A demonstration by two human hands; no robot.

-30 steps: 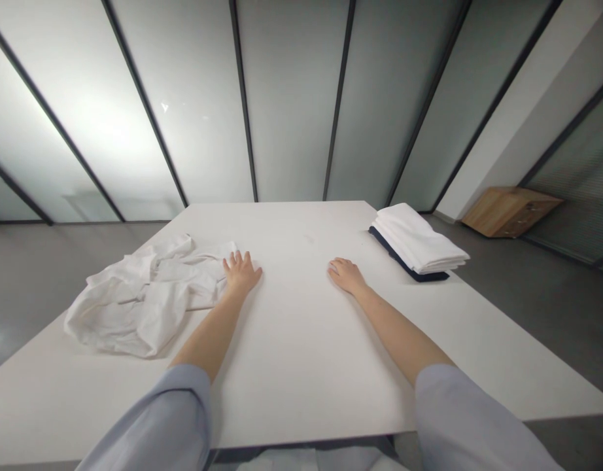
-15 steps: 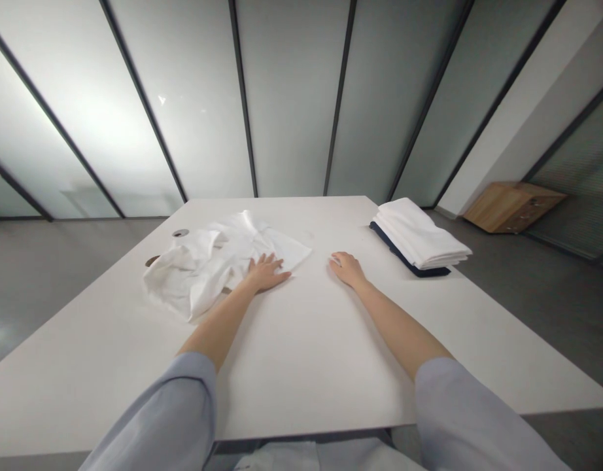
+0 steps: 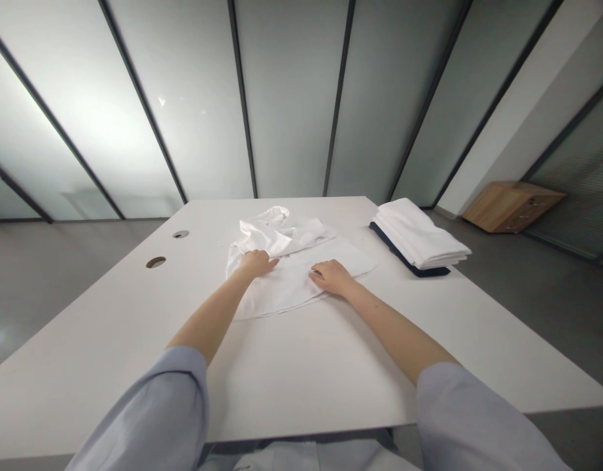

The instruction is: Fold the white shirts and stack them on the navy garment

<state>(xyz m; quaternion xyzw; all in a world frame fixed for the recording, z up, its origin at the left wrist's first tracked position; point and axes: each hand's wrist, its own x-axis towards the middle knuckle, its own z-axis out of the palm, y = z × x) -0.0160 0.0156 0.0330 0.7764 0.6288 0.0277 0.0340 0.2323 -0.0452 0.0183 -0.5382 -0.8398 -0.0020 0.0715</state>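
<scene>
A crumpled white cloth point(image 3: 292, 261) lies in the middle of the white table point(image 3: 301, 366), partly spread flat toward its right side. My left hand point(image 3: 256, 263) rests on the cloth's left part, fingers curled into the fabric and gripping it. Flat on the cloth's right part lies my right hand point(image 3: 331, 276), its fingers stretched out and pressing down. Both forearms reach out from light blue sleeves.
A stack of folded white cloths on a dark folded one point(image 3: 419, 243) sits at the table's far right. Two round cable holes point(image 3: 155, 262) are in the table at the left. A wooden cabinet point(image 3: 515, 206) stands on the floor at the right. Glass panels line the back.
My left hand has dragged the white cloth from the table's left to its middle. My right hand has shifted slightly left and now lies on the cloth.
</scene>
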